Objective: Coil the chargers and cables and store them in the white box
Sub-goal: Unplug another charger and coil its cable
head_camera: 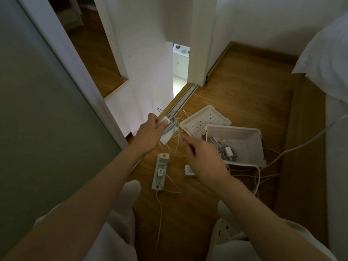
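Note:
My left hand (148, 133) grips a white square charger brick (166, 138) with several turns of its white cable (172, 126) wound around it. Just to its right, my right hand (203, 159) is blurred with its fingers curled; a loose loop of that cable (178, 147) hangs next to them, and I cannot tell whether they pinch it. The white box (250, 140) lies tilted on the wooden floor to the right, open side up. Inside it rests a small white charger with a coiled cable (227, 151). The perforated white lid (204, 120) lies behind the box.
A white power strip (159, 174) with two plugs in it lies on the floor below my hands, its cord trailing toward me. A small white socket block (189, 170) sits beside it. More white cables (259, 176) run right toward the bed (335, 76). A sliding door stands at left.

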